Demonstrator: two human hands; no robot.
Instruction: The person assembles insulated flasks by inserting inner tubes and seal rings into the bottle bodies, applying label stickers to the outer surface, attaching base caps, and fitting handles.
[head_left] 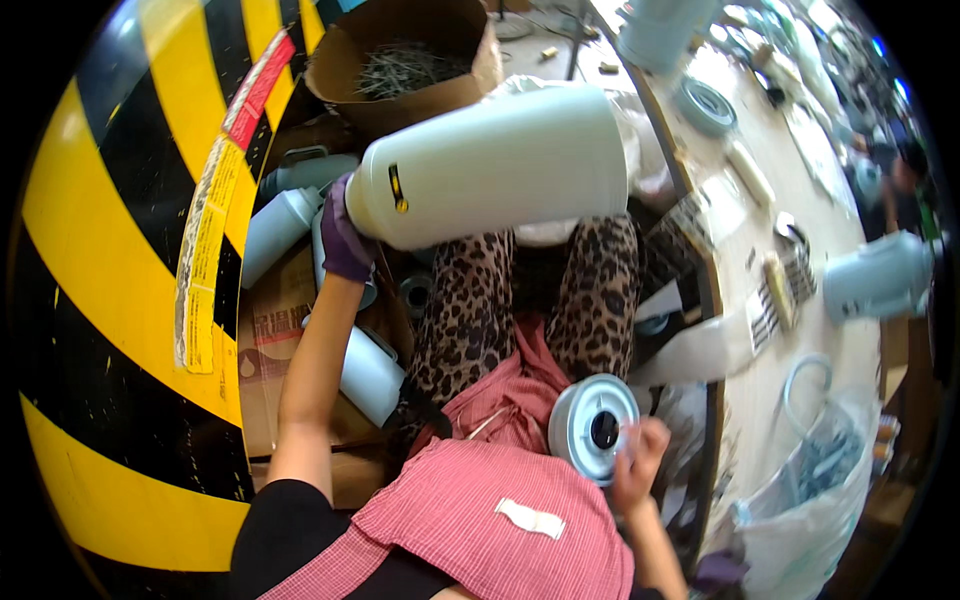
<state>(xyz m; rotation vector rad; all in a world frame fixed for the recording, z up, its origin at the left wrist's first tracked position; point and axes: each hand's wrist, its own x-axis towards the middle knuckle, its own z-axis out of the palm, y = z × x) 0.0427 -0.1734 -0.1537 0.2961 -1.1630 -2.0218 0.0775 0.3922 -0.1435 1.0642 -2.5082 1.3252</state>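
Note:
A large pale blue thermos flask body (490, 165) lies nearly level in the air above my knees. My left hand (345, 235), in a purple glove, is closed round its narrower left end. A small dark and yellow mark shows on its side. On my lap sits a round light blue cap-like part (590, 425) with a dark centre, tilted toward me. My bare right hand (640, 465) is at this part's right edge, its fingers bent and smeared by motion. Whether they grip the part cannot be told.
Several blue flasks (280, 230) lie in cardboard at my left, beside a black-and-yellow striped surface (110, 270). Ahead stands a round cardboard bin (345, 85) of thin metal pieces. The workbench (745, 400) on my right bears a ring-shaped part (706, 106), a blue jug (878, 278) and a plastic bag (815, 530).

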